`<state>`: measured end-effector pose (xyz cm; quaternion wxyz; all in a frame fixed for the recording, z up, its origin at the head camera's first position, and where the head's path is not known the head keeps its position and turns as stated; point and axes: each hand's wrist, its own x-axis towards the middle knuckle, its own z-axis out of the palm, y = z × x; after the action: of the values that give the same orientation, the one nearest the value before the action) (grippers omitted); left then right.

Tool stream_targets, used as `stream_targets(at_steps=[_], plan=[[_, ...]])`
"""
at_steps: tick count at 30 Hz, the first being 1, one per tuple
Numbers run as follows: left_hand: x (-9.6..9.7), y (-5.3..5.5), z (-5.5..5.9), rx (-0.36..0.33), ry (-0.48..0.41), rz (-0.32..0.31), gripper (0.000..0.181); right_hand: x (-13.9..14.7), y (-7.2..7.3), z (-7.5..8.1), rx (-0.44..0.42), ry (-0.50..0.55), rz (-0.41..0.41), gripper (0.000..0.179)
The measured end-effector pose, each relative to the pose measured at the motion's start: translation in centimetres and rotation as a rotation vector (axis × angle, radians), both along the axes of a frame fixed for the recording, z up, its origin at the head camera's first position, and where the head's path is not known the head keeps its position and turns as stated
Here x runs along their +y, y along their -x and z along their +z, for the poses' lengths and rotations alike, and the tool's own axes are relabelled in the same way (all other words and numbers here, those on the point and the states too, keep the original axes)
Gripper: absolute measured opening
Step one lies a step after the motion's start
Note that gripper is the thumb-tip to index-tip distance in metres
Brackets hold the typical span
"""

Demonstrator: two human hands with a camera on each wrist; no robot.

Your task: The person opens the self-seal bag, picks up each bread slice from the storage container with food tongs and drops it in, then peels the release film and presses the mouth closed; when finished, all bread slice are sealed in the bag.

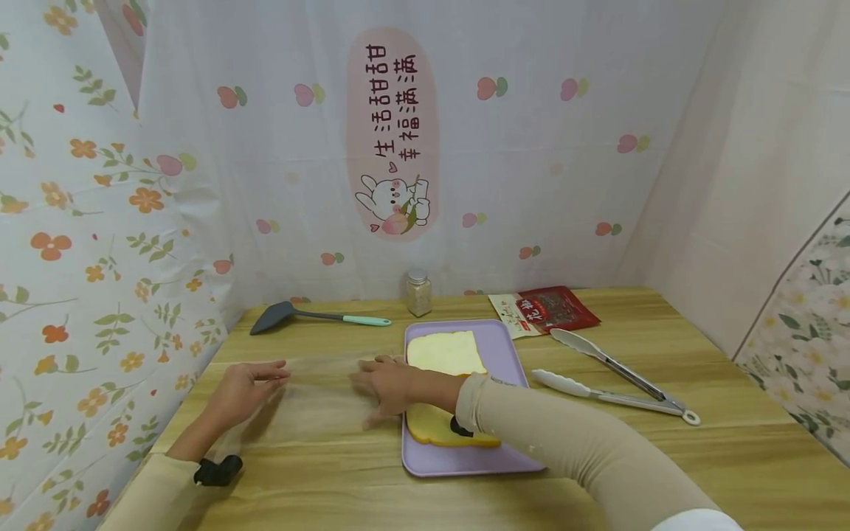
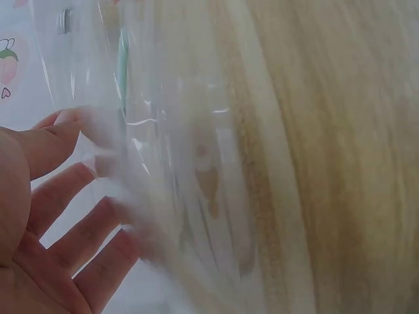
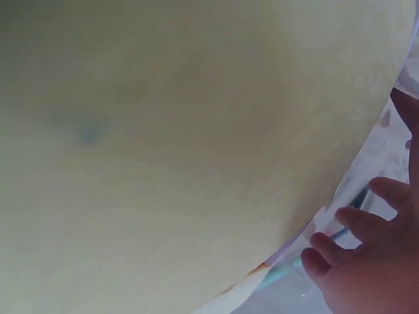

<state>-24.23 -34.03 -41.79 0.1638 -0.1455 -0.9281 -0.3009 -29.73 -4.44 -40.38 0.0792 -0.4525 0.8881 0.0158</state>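
Observation:
My left hand pinches the edge of a clear plastic film between thumb and fingers, left of the tray. The film spreads over the wood between both hands; I cannot tell if it is a sheet or a bag. My right hand, blurred, reaches across the lilac tray to the film's right side. In the right wrist view its fingers are spread and loose. Two bread slices lie on the tray: one far slice and one near slice, partly hidden by my right arm.
A turner with a mint handle lies at the back left. A lidded glass jar stands behind the tray. To the right are a red-and-white packet and splayed metal tongs. A printed curtain hangs behind the table.

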Motion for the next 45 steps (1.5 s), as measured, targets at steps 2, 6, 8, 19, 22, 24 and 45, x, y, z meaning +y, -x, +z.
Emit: stream_targets(at_steps=[2,6,8,19,22,24,45], plan=[[0.1,-0.1,0.0,-0.017,-0.008,-0.009,0.013,0.0,0.0,0.0,-0.012,-0.018,-0.002,0.090],[0.2,-0.1,0.1,-0.043,-0.020,-0.020,0.013,0.0,0.0,0.0,-0.011,-0.045,0.011,0.087],[0.2,-0.2,0.1,-0.050,-0.018,-0.019,0.014,0.1,-0.1,0.0,0.000,-0.041,0.034,0.084],[0.2,-0.3,-0.1,-0.030,-0.013,0.002,0.013,0.9,-0.1,0.4,-0.024,0.019,0.067,0.077],[0.2,-0.4,-0.1,-0.015,-0.007,0.006,0.012,1.0,-0.2,0.5,-0.046,-0.012,0.061,0.078],[0.3,-0.5,-0.1,-0.013,-0.008,0.005,0.012,1.0,-0.1,0.4,-0.052,-0.024,0.068,0.079],[0.0,-1.0,-0.6,0.074,-0.008,-0.066,0.014,1.0,0.1,0.4,-0.145,-0.049,0.036,0.080]])
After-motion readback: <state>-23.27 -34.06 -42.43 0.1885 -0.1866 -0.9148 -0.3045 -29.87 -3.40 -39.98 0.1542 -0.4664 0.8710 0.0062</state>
